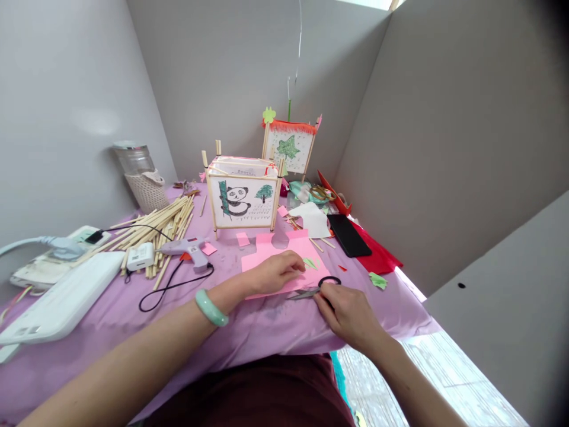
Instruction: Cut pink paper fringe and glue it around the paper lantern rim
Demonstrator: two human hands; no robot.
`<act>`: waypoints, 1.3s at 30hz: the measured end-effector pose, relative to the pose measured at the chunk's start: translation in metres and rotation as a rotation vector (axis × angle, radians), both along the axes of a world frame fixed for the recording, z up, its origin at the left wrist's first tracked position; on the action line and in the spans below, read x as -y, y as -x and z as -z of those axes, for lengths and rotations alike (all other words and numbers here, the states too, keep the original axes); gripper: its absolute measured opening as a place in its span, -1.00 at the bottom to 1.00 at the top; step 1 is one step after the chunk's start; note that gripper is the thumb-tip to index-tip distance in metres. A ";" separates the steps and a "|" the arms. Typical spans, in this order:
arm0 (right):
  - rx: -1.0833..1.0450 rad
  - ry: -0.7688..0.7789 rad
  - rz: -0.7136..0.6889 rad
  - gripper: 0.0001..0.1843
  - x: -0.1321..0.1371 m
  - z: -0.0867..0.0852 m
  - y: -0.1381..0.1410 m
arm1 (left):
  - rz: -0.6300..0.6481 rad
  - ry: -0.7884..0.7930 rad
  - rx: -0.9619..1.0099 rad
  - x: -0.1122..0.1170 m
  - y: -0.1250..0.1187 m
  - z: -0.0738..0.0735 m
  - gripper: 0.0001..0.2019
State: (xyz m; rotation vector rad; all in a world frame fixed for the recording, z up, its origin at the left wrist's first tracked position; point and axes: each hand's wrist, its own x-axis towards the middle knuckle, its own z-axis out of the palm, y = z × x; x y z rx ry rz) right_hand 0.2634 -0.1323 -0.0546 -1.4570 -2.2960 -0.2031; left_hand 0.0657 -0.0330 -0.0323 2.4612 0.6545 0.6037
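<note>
My left hand (278,273) rests over a sheet of pink paper (255,261) that has a cut-out in its far edge. Its fingers are curled together, and whatever they may hold is hidden. Thin green paper pieces (311,263) lie on the sheet just beyond the fingertips. Black-handled scissors (329,281) are in the grip of my right hand (349,311), low over the near right corner of the pink paper, blades pointing left. Behind the sheet stands a stick-framed lantern (243,201) with a panda drawing on its front panel.
A glue gun (184,248) with its cable, a pile of wooden sticks (166,225) and a white device (66,296) occupy the left. To the right lie a phone (349,235), red material (377,255) and a green scrap (378,280). A second lantern (291,145) stands behind.
</note>
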 end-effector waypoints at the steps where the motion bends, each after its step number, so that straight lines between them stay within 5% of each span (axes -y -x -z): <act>1: -0.006 0.016 -0.005 -0.74 -0.001 -0.001 -0.001 | 0.000 -0.042 -0.020 0.001 0.005 -0.002 -0.80; 10: -0.035 0.069 -0.035 -0.74 -0.013 -0.004 -0.017 | -0.063 -0.233 -0.284 0.014 0.014 0.009 -0.65; 20: -0.027 0.008 -0.011 -0.75 -0.006 -0.004 0.002 | -0.067 -0.380 -0.399 0.015 0.019 0.018 -0.57; 39: -0.002 -0.081 -0.052 -0.75 -0.004 0.003 0.009 | -0.050 -0.327 -0.334 0.014 0.019 0.021 -0.59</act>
